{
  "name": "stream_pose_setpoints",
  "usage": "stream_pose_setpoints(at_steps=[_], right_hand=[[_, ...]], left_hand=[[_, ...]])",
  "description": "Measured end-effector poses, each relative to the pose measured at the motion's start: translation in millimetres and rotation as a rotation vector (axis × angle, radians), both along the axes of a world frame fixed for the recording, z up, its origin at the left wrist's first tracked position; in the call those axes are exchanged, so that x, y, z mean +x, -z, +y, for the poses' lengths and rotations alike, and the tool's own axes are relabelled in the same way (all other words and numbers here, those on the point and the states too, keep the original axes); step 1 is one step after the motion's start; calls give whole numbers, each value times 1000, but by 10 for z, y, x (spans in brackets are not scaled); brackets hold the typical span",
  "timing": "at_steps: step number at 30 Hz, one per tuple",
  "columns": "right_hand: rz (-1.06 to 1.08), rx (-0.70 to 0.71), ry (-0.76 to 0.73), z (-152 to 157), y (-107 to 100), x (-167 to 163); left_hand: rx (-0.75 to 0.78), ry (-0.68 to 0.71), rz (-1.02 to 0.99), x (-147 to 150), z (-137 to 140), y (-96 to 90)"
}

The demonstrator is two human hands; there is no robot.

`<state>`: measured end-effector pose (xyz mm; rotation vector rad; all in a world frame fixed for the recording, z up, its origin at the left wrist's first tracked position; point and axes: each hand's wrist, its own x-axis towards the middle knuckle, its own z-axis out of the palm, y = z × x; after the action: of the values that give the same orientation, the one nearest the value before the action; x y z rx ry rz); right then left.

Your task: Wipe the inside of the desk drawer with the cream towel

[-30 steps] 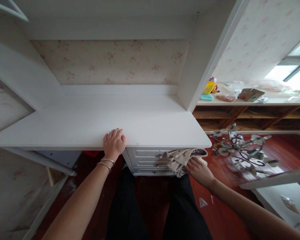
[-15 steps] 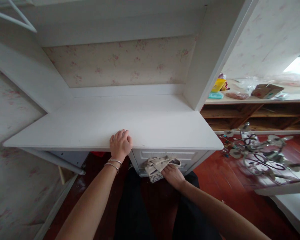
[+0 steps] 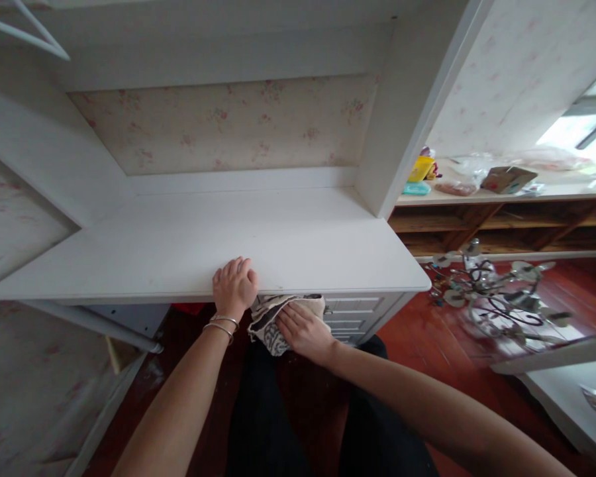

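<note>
My left hand (image 3: 234,286) rests on the front edge of the white desk (image 3: 179,245), fingers laid on the top and holding nothing. Below the desktop, my right hand (image 3: 305,332) presses a patterned beige and grey cloth (image 3: 273,339) against the left part of the drawer fronts (image 3: 352,305). The cloth is bunched under my fingers and hangs down a little. A small drawer knob (image 3: 328,310) shows just right of the cloth. The cloth hides the left side of the upper drawers.
White side panels of the hutch (image 3: 417,99) rise from the desktop. On the right, a chandelier (image 3: 501,291) lies on the red floor (image 3: 407,371). Behind it stands a low wooden shelf (image 3: 442,218) bearing a cardboard box (image 3: 507,179), a yellow container (image 3: 420,169) and plastic bags.
My right hand has moved the cloth leftward across the drawer fronts, uncovering the knob and their right part. My left hand stays on the desk edge. The view has shifted slightly right.
</note>
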<state>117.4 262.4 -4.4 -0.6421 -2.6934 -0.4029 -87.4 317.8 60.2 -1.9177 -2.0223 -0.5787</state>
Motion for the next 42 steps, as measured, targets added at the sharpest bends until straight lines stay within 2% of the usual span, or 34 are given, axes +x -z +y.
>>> stream_pose_setpoints(at_steps=[3,6,10,12,14,16,18,21,25,27,30,32,34,38,42], right_hand=[[56,-63,11,-148,-261,295],[215,-297,111,-338,-481,622],[703,-838,487,-581,-582,914],[1050,-1185,679,-726,-531,970],[1391,-1521,808,-894,-432,986],[1663,-1728,912,-1056,-323,986],[1859,-1737,983,-1161,-244,989],[2073,-1498,1038,-1125,-208,1033],[2310,-1167,1042,-738,-199,1232],[2389,-1073,1040,-488,-169,1355],[2423,-1137,1024,-154,-126,1448],[2422,-1224,993,10,-131,1411],[2446,-1251,945,115,-176,1308],[2511,-1217,841,161,-345,1028],[2503,-1373,774,61,-486,686]], left_hand=[[0,1,-16,2,-4,6],[5,1,-17,-1,-9,15],[11,6,-20,-2,-16,19],[6,7,-26,-1,-16,18],[-1,3,-28,-1,-13,19],[-3,-4,-24,-3,-8,24],[1,-7,-17,-5,-6,31],[8,-4,-15,-5,-8,36],[4,3,-26,-3,-14,28],[3,9,-33,-5,-14,26],[6,12,-36,-10,-10,29],[8,8,-27,-11,-8,34],[9,1,-18,-10,-7,38],[15,9,-26,-6,-5,38],[14,7,-11,-8,2,40]])
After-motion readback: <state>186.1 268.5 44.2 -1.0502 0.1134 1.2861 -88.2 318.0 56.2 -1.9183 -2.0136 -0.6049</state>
